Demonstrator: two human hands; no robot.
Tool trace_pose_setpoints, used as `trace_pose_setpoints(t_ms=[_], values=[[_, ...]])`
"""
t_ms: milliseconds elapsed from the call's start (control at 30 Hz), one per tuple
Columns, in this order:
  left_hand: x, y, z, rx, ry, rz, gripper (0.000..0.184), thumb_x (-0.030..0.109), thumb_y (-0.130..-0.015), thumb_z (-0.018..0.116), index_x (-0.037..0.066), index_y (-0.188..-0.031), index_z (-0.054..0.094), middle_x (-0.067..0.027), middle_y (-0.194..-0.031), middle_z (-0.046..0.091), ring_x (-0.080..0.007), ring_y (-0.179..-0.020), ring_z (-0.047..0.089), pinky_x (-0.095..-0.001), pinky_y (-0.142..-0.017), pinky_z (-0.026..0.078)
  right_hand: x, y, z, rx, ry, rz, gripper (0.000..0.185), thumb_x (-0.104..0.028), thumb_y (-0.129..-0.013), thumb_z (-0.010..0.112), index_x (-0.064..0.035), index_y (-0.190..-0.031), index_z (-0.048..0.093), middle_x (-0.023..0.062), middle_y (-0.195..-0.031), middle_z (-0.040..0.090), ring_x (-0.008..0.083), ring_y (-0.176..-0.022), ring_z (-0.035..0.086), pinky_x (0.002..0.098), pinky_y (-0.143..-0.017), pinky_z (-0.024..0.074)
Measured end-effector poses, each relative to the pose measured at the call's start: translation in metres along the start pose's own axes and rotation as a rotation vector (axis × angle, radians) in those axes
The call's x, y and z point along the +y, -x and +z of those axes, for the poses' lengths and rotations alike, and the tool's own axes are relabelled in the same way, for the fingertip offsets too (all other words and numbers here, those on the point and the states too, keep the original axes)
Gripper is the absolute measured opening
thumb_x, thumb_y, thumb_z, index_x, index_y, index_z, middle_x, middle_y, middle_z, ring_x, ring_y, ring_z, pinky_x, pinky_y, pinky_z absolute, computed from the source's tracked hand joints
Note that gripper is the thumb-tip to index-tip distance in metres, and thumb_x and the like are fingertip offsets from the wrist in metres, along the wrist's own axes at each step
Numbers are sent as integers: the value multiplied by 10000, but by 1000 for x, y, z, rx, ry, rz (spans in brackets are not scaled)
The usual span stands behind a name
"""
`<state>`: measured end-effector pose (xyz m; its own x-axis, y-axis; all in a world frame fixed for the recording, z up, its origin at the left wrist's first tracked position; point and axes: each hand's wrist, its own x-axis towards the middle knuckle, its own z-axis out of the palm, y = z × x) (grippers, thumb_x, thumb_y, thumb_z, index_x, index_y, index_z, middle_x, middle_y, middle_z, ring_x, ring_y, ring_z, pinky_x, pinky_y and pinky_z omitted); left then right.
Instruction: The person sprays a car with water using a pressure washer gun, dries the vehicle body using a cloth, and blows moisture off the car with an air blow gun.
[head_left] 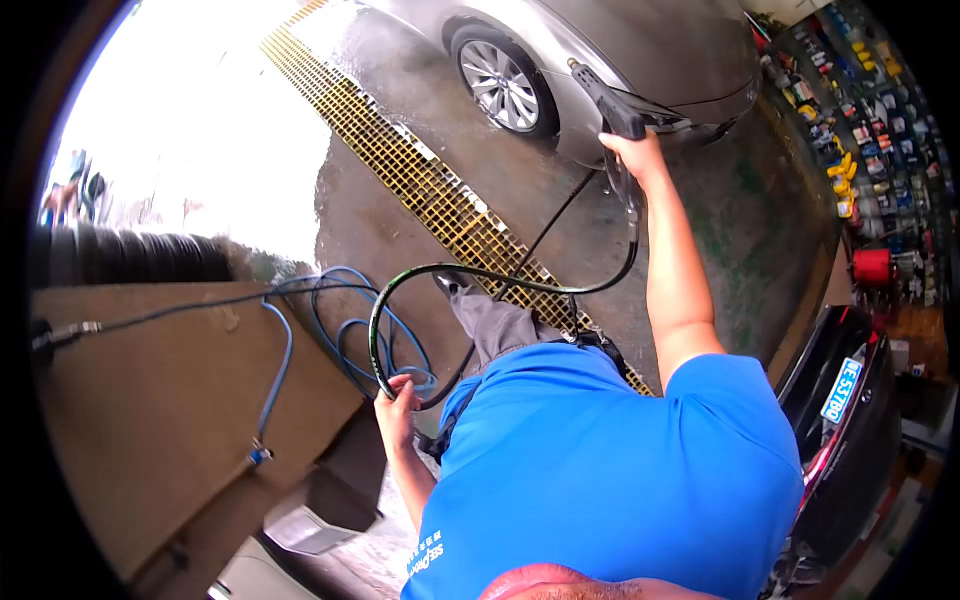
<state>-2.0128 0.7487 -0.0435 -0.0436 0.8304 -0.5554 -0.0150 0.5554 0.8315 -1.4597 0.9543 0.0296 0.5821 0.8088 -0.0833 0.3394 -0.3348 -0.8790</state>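
Observation:
My right hand (638, 158) is closed around the grip of a black pressure washer gun (608, 103), held out at arm's length. Its brass-coloured tip points up and left, beside the front of a silver car (640, 50). From the grip a black hose (510, 276) hangs down and loops across to my left side. There, near my waist, my left hand (398, 397) has its fingers wrapped around this hose. Whether the gun is spraying, I cannot make out.
A yellow floor grating (430, 185) runs diagonally across the wet floor. Blue hose coils (350, 335) lie at left beside a brown board (190, 390). A black car (850, 430) stands at right, below shelves of bottles (880, 130) and a red container (872, 267).

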Motion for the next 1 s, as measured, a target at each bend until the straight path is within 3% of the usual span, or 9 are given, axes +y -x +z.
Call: trace_pose_setpoints(t_ms=[233, 333, 467, 500, 600, 633, 800, 900, 1000], values=[[111, -130, -13, -46, -9, -55, 199, 95, -893, 631, -17, -1056, 611, -14, -657, 553, -106, -541, 522, -279, -557, 496, -58, -128, 82, 52, 80, 69, 224, -197, -686, 813, -37, -747, 668, 12, -666, 623, 129, -570, 574, 313, -552, 461], [148, -179, -14, -59, -21, -55, 166, 83, -895, 624, -2, -1036, 610, -11, -648, 528, -105, -540, 508, -289, -556, 501, -61, -170, 106, 12, 67, 118, 385, -256, -656, 817, 6, -911, 695, 95, -810, 701, 191, -714, 644, 339, -683, 512], [178, -217, -8, -62, -46, -108, 165, 70, -890, 621, -5, -1036, 609, -13, -648, 529, -104, -541, 505, -272, -553, 479, -60, -198, 126, -16, 178, 274, 480, -268, -642, 818, -41, -1046, 692, 108, -895, 718, 213, -783, 673, 348, -733, 520], [184, -232, -9, -68, -54, -107, 165, 70, -890, 621, -5, -1036, 609, -13, -648, 529, -104, -541, 505, -272, -553, 479, -63, -194, 134, 45, 164, 73, 274, -226, -671, 809, -20, -781, 665, 43, -662, 627, 149, -555, 577, 322, -532, 464], [205, -270, -14, -101, -130, -79, 176, 73, -892, 620, -11, -1046, 608, -4, -643, 529, -103, -536, 502, -264, -550, 466, -71, -188, 141, -7, 180, 54, 333, -222, -651, 809, -15, -866, 662, 38, -705, 636, 153, -593, 578, 319, -566, 468], [218, -279, -13, -116, -104, -88, 172, 75, -896, 617, -15, -1043, 609, -3, -646, 533, -100, -540, 507, -262, -548, 463, -76, -190, 138, -84, 210, 217, 514, -202, -626, 813, -34, -1090, 671, 133, -981, 711, 230, -883, 666, 345, -817, 503], [255, -352, -13, -219, -209, -84, 199, 96, -884, 615, -12, -1051, 591, 5, -630, 486, -104, -545, 480, -286, -566, 476, -86, -181, 145, 142, 188, 103, 523, -187, -643, 806, -21, -1114, 651, 122, -997, 702, 214, -918, 657, 336, -851, 491], [271, -402, -14, -260, -251, -85, 198, 101, -889, 606, -14, -1049, 592, 4, -631, 496, -105, -544, 490, -280, -564, 476, -102, -184, 146, 45, 187, 255, 555, -178, -652, 798, -36, -1161, 628, 123, -1034, 694, 211, -950, 650, 338, -870, 483], [301, -452, -15, -371, -353, -53, 180, 90, -868, 630, 3, -1025, 623, -9, -653, 563, -100, -554, 535, -252, -527, 440, -126, -184, 166, 101, 237, 189, 543, -155, -651, 792, -36, -1155, 629, 114, -1024, 693, 203, -948, 644, 339, -871, 481]])
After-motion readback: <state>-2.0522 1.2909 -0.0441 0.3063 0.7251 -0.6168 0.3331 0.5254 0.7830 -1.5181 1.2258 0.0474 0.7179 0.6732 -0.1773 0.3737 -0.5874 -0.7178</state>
